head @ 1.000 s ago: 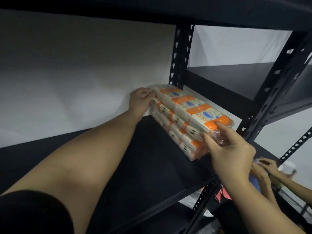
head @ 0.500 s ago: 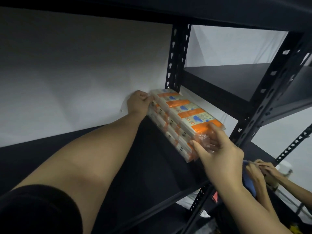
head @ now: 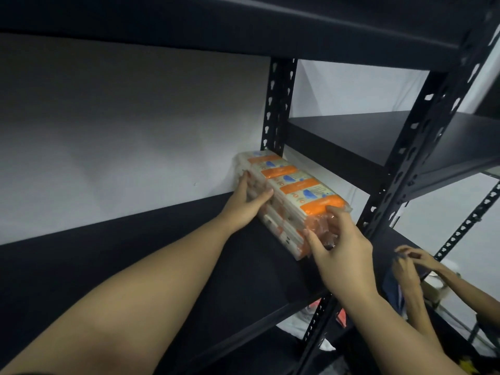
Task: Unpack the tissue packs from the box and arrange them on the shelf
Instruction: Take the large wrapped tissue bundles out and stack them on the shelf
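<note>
A long plastic-wrapped bundle of orange and cream tissue packs lies on the black shelf board, along its right end, with its far end near the white wall. My left hand presses flat against the bundle's left side with straight fingers. My right hand grips the near end of the bundle, fingers curled over the top corner and thumb against the front wrap. The box is not in view.
A black perforated upright stands behind the bundle, another just to its right. A neighbouring shelf sits higher at right. Another person's hands work low at the right. The upper shelf hangs overhead.
The bundle has come down from a tilted, lifted pose to lie on the shelf by the upright. My left hand slid from the far end to the bundle's left side.
</note>
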